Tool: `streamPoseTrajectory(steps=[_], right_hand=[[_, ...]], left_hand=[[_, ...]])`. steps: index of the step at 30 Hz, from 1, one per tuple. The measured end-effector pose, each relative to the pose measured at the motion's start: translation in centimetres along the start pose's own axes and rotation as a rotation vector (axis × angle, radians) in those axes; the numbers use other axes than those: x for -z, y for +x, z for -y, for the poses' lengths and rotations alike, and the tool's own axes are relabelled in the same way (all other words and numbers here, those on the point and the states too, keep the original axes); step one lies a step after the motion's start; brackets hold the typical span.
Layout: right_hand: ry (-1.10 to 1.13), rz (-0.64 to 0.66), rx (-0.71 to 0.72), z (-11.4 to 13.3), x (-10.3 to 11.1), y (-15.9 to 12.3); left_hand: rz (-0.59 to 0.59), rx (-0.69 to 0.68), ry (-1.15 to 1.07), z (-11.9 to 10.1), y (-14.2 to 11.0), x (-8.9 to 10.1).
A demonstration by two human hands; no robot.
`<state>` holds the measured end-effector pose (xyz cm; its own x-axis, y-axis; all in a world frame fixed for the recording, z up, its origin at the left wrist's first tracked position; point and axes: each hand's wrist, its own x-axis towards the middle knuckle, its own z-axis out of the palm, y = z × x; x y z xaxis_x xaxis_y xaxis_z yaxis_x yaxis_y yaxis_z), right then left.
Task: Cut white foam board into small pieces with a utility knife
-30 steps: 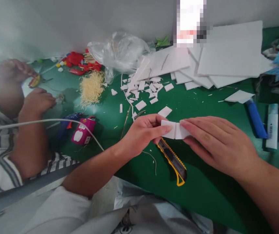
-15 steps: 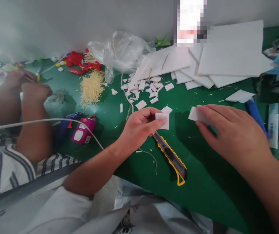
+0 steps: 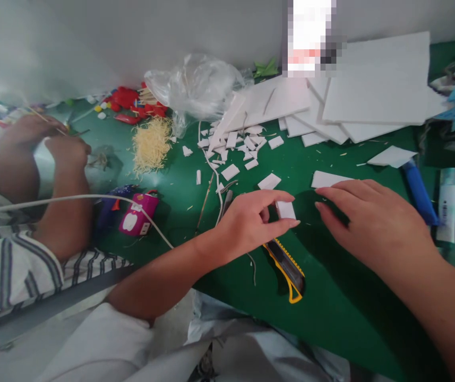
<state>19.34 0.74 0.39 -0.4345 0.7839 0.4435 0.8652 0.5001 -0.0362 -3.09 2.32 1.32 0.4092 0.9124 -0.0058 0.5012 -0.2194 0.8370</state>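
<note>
My left hand (image 3: 247, 220) pinches a small white foam board piece (image 3: 286, 210) between thumb and fingertips. A yellow and black box cutter (image 3: 289, 268) lies on the table just below that hand, its front end hidden beneath the hand. My right hand (image 3: 374, 217) hovers with thumb and fingers apart, nothing between them. Beyond its fingertips lies a longer white foam board piece (image 3: 328, 179), partly covered by the hand. Another small offcut (image 3: 269, 181) rests on the table just past my left fingers.
Many white scraps (image 3: 247, 146) lie beyond my hands, before stacked white boards (image 3: 378, 79) and a clear plastic bag (image 3: 199, 87). Yellow shreds (image 3: 151, 146) and a magenta box (image 3: 138, 214) sit left. At far left are a co-worker's hands (image 3: 66, 151). A white tube (image 3: 447, 204) lies right.
My left hand has moved right and slightly down, turning the small foam piece. My right hand has opened and let go of its foam piece, which now lies on the table.
</note>
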Motion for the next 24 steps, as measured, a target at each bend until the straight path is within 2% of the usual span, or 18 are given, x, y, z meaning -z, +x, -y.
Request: streamPoseTrajectory(steps=[4,6,10,14,19,21,24], right_hand=[[0.012,0.016,0.008,-0.2,-0.2,-0.1],[0.022,0.014,0.001,-0.3,-0.2,-0.1],[0.081,0.014,0.028,0.1,0.0,0.0],[0.138,0.065,0.07,0.5,0.4,0.1],[0.208,0.115,0.053,0.9,0.1,0.0],[0.226,0.141,0.054,1.2,-0.2,0.1],[0.219,0.175,0.028,1.5,-0.8,0.4]], left_hand=[[0.115,-0.081,0.185,-0.1,-0.1,0.1],[0.134,-0.139,0.267,-0.1,-0.3,0.2],[0.095,-0.231,0.335,0.1,-0.8,0.3],[0.031,-0.306,0.365,-0.2,-1.2,0.7],[-0.023,-0.32,0.468,-1.2,-1.8,1.6],[0.019,-0.373,0.512,-1.4,-2.2,1.5],[0.114,-0.532,0.584,-1.5,-2.9,0.5]])
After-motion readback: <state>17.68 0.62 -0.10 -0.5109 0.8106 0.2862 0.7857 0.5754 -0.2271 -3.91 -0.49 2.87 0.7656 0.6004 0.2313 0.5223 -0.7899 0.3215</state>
